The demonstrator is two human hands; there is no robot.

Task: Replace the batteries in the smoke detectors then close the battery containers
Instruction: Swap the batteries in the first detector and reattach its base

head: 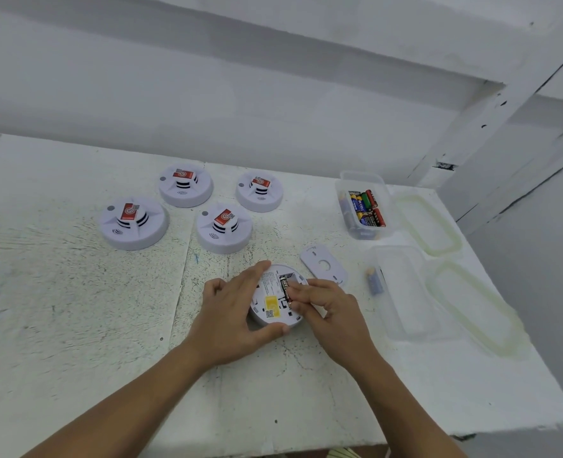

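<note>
Four face-up detectors sit toward 11 o'clock on the white tabletop. A fifth, the open detector, lies upturned at centre. The left grip clasps its rim from 9 o'clock. The right grip pinches a black battery lying in its compartment. The loose cover lies at 1 o'clock of it, and the battery box at 2 o'clock.

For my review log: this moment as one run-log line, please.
left hand: holds overturned detector | right hand: pinches battery at compartment | cover: off, lying right of detector
</note>
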